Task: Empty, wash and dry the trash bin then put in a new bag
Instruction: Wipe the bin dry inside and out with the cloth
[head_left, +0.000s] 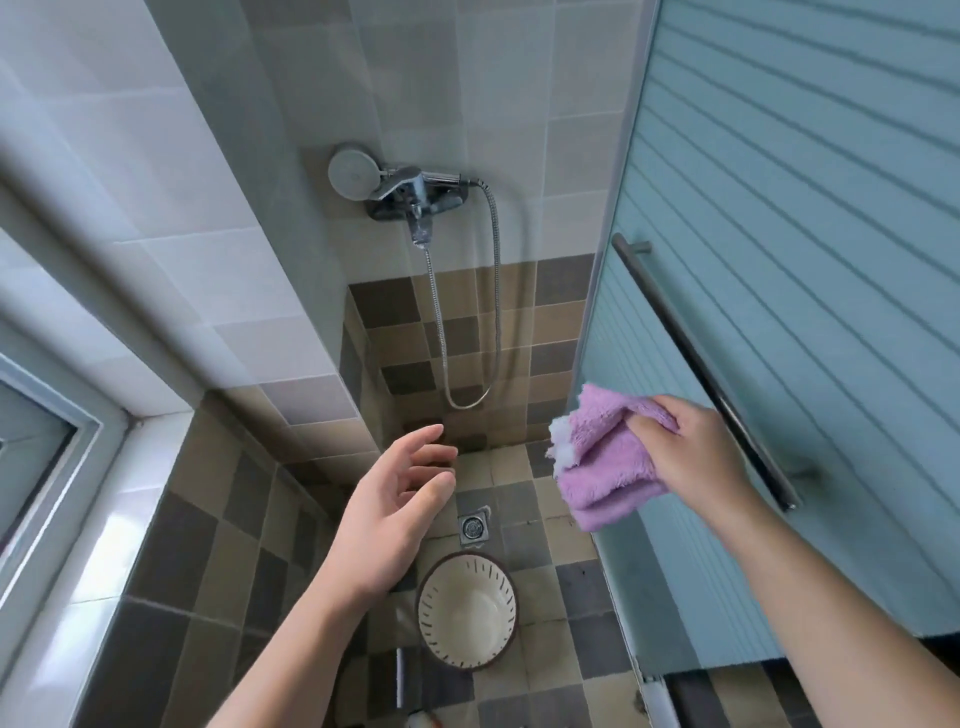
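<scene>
A small round cream trash bin (467, 613) with slotted sides and a dark rim stands upright on the tiled shower floor, seen from above, with nothing inside. My right hand (696, 452) is raised above and to the right of it, shut on a crumpled purple cloth (602, 467) with a white edge. My left hand (400, 499) hovers open above and left of the bin, fingers spread, holding nothing.
A chrome shower mixer (415, 195) with hand shower and hanging hose (493, 312) is on the far wall. A floor drain (472, 527) lies just beyond the bin. A frosted glass door with a bar handle (696, 358) stands at the right, a window frame (78, 441) at the left.
</scene>
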